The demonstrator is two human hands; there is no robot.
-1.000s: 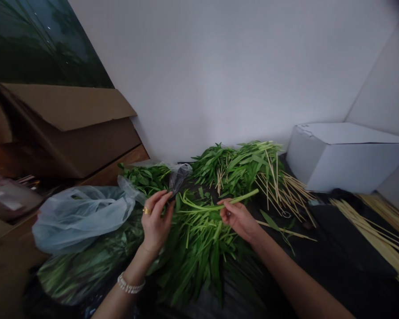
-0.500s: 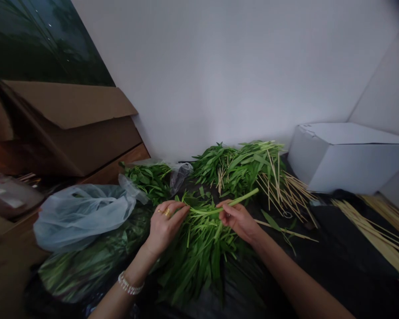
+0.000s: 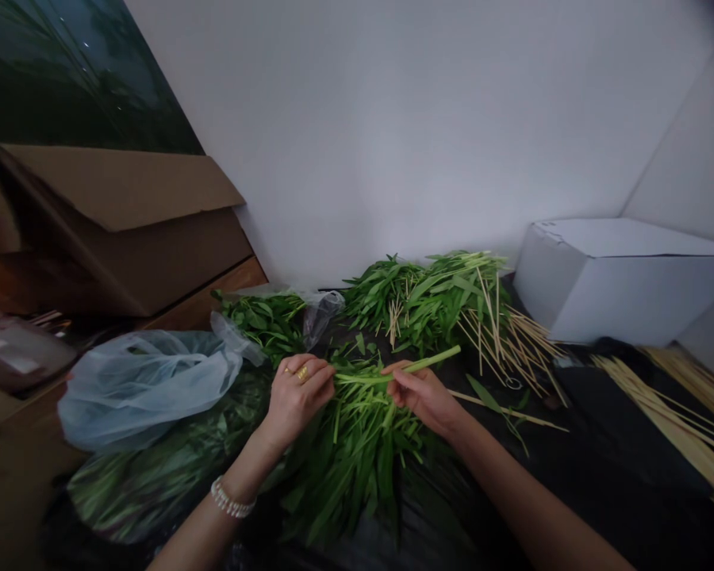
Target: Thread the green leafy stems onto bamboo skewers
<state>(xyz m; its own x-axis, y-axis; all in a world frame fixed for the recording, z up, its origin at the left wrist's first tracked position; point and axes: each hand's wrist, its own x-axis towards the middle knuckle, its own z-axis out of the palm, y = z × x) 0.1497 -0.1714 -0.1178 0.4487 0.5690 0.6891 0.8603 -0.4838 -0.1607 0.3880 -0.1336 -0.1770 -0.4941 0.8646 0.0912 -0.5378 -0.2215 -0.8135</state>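
Note:
Between my hands a green leafy stalk lies crosswise, its thick pale end pointing up to the right. My right hand pinches it between thumb and fingers near that end. My left hand, with gold rings, is closed around the thinner leafy end. Below them spreads a loose pile of green stalks and leaves on a black plastic sheet. Behind lie bunches of greens with thin wooden skewers sticking out of them.
To the left are a translucent plastic bag, bagged greens and an open cardboard box. On the right stand a white box and bundles of wooden sticks. A leafy sprig and a single stick lie by my right forearm.
My left hand has closed more tightly on the leafy end. The stalk and my right hand have shifted slightly down and left.

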